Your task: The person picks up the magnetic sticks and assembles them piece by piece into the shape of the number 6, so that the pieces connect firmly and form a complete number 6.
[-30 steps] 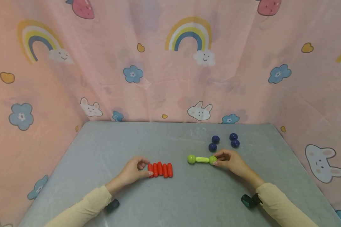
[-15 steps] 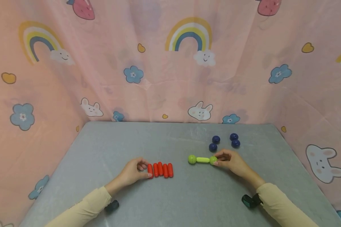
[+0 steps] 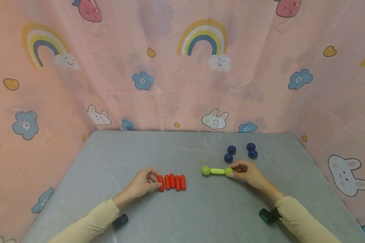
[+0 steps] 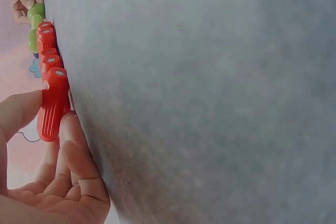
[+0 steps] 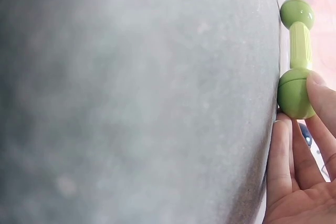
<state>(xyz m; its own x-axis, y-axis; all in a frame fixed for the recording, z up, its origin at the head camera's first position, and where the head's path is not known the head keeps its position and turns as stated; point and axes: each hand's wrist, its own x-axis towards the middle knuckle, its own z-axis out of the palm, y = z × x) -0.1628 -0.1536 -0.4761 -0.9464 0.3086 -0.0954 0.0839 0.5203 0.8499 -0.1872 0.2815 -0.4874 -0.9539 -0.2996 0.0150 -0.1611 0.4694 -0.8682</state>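
My left hand (image 3: pixel 141 184) pinches a ribbed red stick (image 3: pixel 161 184) between thumb and fingers, at the left end of a row. In the left wrist view, the thumb lies on one side of this red stick (image 4: pixel 52 106) and fingertips on the other. Beside it, with a narrow gap, several more red sticks (image 3: pixel 177 182) lie side by side on the table. To the right, a green toy dumbbell (image 3: pixel 217 171) with round ends lies crosswise. My right hand (image 3: pixel 247 173) holds its right ball, thumb and fingers around it; the right wrist view shows that green ball (image 5: pixel 295 95) closely.
Behind the dumbbell sit two pairs of dark blue balls, the left pair (image 3: pixel 228 158) and the right pair (image 3: pixel 252 154). A grey table (image 3: pixel 194 216) carries everything. A pink patterned curtain (image 3: pixel 170 98) rises behind it and along both sides.
The leftmost red stick has shifted slightly left with my left hand, opening a small gap to the rest of the row. My right hand and the dumbbell look unmoved.
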